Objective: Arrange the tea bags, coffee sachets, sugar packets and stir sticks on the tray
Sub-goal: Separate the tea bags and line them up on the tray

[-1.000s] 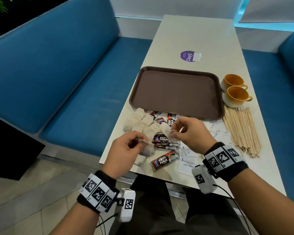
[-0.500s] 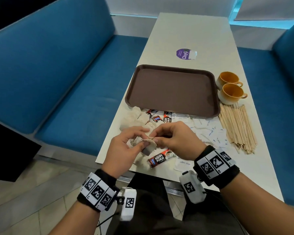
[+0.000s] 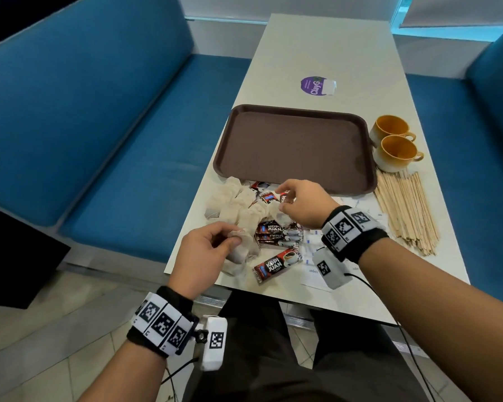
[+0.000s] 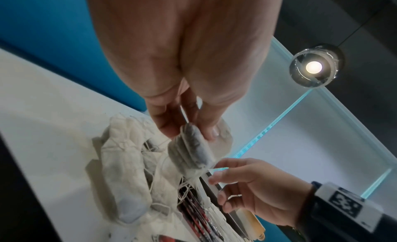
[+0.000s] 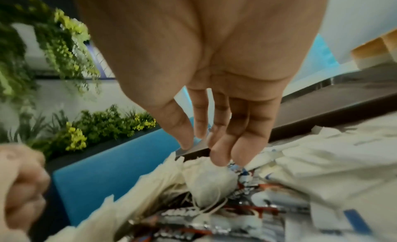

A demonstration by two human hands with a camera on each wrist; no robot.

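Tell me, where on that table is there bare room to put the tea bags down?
The brown tray is bare inside its rim. The table is also bare beyond the purple sticker. It is crowded between the tray's near rim and the table's near edge: tea bags, coffee sachets, both hands. Right of the tray stand two cups and the stir sticks.

The right hand [image 3: 302,203] and its wristband cover most of the sugar packets [image 3: 312,250]; their print is too small to read. Tea bags [image 3: 235,204] overlap several coffee sachets [image 3: 278,232]. The right wrist view is motion-blurred; sachet lettering there is illegible.
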